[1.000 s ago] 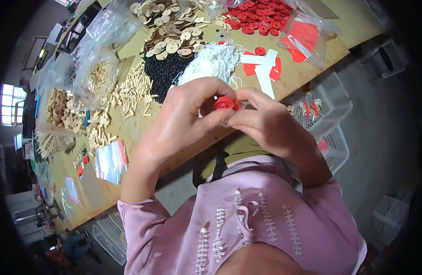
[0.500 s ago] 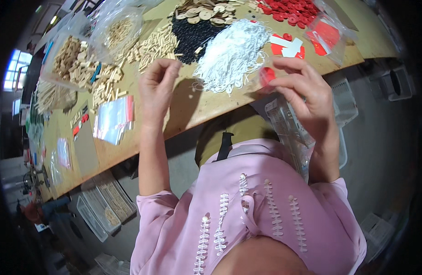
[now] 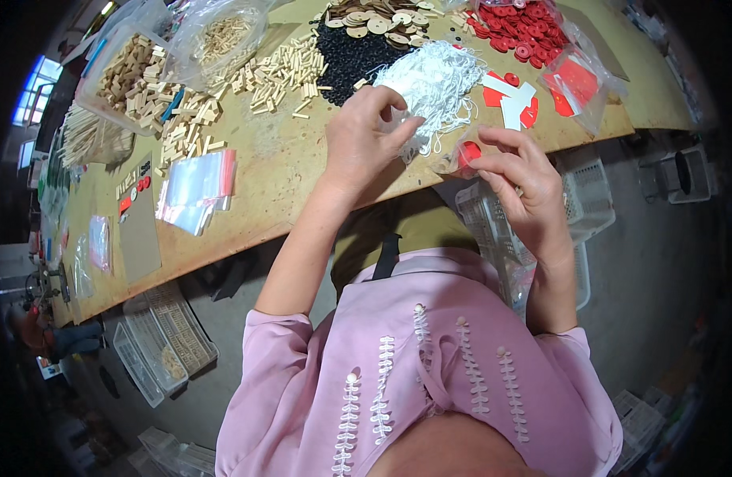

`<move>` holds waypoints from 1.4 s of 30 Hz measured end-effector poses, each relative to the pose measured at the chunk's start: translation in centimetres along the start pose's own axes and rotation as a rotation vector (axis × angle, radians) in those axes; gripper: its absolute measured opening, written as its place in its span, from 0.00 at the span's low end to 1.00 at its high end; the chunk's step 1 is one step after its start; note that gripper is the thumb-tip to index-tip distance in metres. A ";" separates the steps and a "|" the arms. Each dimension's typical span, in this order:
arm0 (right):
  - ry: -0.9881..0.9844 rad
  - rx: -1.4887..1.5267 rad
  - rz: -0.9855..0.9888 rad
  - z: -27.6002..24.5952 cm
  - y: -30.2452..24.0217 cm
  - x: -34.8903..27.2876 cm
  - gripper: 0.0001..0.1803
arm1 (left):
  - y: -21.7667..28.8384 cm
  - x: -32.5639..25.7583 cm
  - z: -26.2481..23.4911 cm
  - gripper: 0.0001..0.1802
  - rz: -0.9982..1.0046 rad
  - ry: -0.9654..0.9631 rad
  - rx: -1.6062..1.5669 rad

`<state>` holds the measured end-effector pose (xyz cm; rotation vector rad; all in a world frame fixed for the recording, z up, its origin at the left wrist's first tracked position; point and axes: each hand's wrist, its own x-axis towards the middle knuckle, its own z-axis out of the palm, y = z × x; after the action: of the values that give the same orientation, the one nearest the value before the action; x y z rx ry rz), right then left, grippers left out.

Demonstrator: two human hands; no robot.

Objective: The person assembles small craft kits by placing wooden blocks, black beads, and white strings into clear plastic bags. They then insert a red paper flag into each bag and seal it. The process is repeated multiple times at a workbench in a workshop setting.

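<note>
L hand (image 3: 363, 141): grip part-wide, thumb & fingers apart; loose white string pile (image 3: 439, 78) at its 1 o'clk | R hand (image 3: 530, 181): grip pinching sm. clear plastic bag (image 3: 456, 164) w/ round red disc (image 3: 468, 152), hand's 10 o'clk, nr table (image 3: 258, 208) edge

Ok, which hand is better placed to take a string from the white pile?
Left, probably: the left hand hangs by the white string pile, thumb and forefinger apart, seemingly free, while the right hand pinches a small clear bag with something red in it.
</note>
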<state>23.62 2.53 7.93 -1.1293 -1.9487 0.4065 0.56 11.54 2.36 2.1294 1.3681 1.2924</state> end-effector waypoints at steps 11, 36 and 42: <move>0.004 0.064 -0.040 0.6 0.1 0.2 0.08 | -1.2 0.1 -3.7 0.04 -0.548 0.043 -0.920; -0.302 0.297 -0.182 4.2 -3.6 1.9 0.08 | 5.9 -4.9 -10.2 0.14 0.266 -0.265 0.067; -0.389 0.332 -0.245 5.2 -3.9 1.5 0.06 | 4.3 -5.6 -10.0 0.19 0.289 -0.431 0.134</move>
<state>16.96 2.30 7.94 -0.6211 -2.2148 0.8285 -5.88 2.63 7.76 2.5767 1.0190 0.7706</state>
